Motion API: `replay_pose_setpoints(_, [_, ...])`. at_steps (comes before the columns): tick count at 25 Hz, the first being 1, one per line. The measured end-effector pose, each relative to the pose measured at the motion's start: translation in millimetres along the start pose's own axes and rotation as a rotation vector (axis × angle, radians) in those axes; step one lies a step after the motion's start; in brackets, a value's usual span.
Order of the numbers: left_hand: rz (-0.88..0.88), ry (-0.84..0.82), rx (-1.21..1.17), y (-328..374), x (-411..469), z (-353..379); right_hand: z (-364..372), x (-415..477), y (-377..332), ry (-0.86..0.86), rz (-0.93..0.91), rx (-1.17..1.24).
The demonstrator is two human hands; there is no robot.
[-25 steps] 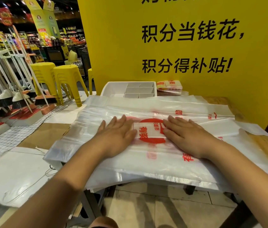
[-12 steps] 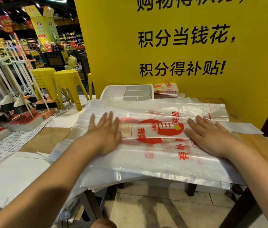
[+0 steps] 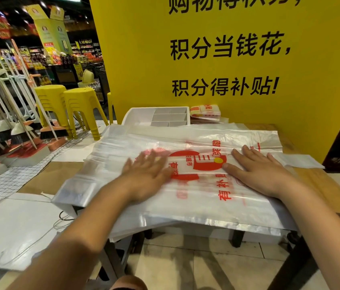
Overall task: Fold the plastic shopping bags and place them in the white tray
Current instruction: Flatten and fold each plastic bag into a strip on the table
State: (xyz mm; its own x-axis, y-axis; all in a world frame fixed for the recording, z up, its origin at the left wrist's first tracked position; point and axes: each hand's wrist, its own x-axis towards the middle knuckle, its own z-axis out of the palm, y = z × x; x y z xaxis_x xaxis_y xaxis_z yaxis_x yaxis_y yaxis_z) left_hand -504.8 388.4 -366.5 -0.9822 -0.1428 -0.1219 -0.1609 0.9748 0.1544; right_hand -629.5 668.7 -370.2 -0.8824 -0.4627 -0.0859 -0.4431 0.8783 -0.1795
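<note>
A clear plastic shopping bag with red print lies flat on top of a stack of bags on a small wooden table. My left hand presses flat on the bag left of the red logo, blurred by motion. My right hand lies flat on the bag to the logo's right, fingers straight. The white tray with dividers stands at the table's far edge. Beside it on the right rest folded bags.
A yellow sign wall stands right behind the table. Yellow stools and a rack of brooms fill the left. White boards with a thin cable lie at lower left. The stack overhangs the table's near edge.
Both hands slid apart from the logo over the bag, smoothing it; the left hand has since come back towards the logo. The view tilted down a little.
</note>
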Motion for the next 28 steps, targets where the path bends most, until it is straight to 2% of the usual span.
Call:
replay_pose_setpoints(3, [-0.145,-0.073,0.06,-34,-11,-10,1,0,0,-0.004,-0.003,0.003])
replay_pose_setpoints(6, [-0.166,-0.119,0.155,-30,-5,-18,0,2,-1,-0.023,0.006,-0.014])
replay_pose_setpoints(8, [-0.091,-0.025,0.281,-23,-5,-27,-4,3,-1,-0.013,-0.012,-0.047])
replay_pose_setpoints(9, [0.008,0.038,0.345,-19,-6,-31,-7,3,-3,0.028,-0.066,-0.084])
replay_pose_setpoints(12, [0.337,0.166,0.384,-5,-8,-36,-15,-3,-17,0.19,-0.344,-0.103])
replay_pose_setpoints(14, [0.359,0.231,0.371,1,-5,-35,-19,-9,-29,0.191,-0.428,-0.084])
replay_pose_setpoints(17, [0.309,0.367,0.42,4,-1,-34,-22,-10,-43,0.298,-0.425,-0.229])
replay_pose_setpoints(20, [0.283,0.419,0.346,3,5,-47,-31,-4,-52,0.353,-0.414,-0.322])
replay_pose_setpoints(22, [0.273,0.549,0.295,-3,10,-62,-45,-5,-55,0.311,-0.394,-0.195])
replay_pose_setpoints(24, [0.218,0.78,0.229,-7,5,-77,-67,-9,-57,0.19,-0.357,0.055])
replay_pose_setpoints(26, [0.187,0.997,0.034,2,-18,-80,-85,-14,-59,0.051,-0.303,0.348])
replay_pose_setpoints(27, [0.194,1.038,-0.101,11,-32,-76,-91,-16,-62,-0.02,-0.271,0.523])
replay_pose_setpoints(28, [0.204,1.009,-0.248,23,-46,-69,-94,-16,-66,-0.079,-0.228,0.71])
